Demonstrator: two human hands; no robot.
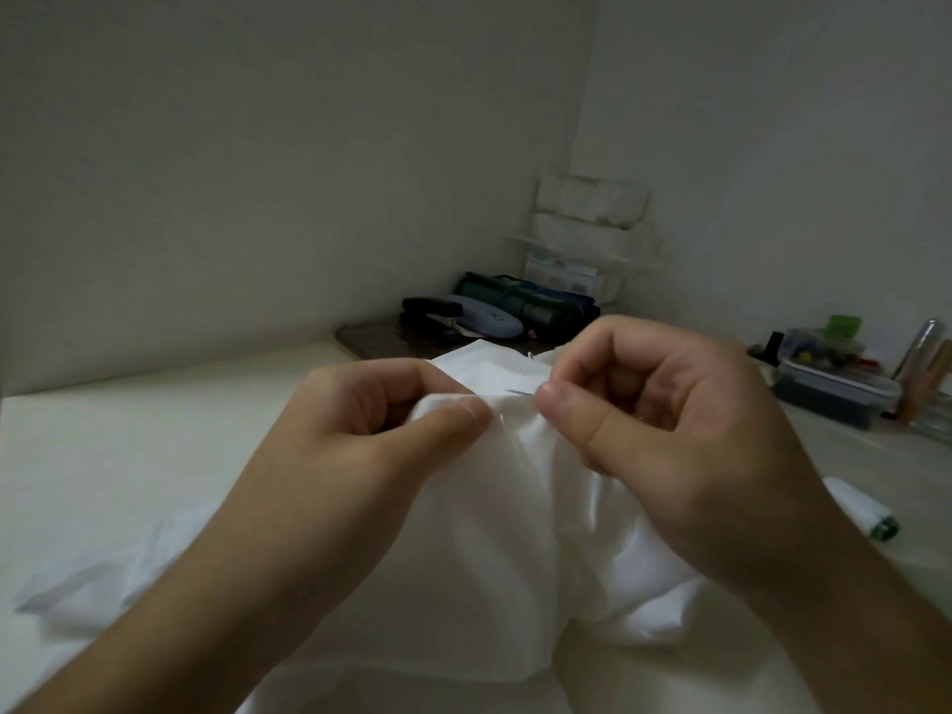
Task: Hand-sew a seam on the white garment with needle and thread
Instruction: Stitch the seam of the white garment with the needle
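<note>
Head view, looking down over a pale table (154,440): the white garment (515,507) lies bunched in the middle, its upper edge lifted between both hands. On the left, the left hand (371,404) pinches a fold of the cloth between thumb and curled fingers. Just beside it, the right hand (654,404) has its fingers curled in, thumb and forefinger nipping the needle (517,392), whose thin dark tip pokes out leftward over the fabric edge. Whether thread trails from it is too fine to tell. A spool of white thread (860,510) with a green end lies on the table by the right wrist. Farther back sit a clear plastic box (829,389) of small items, and a dark stapler (432,310) near the corner.
</note>
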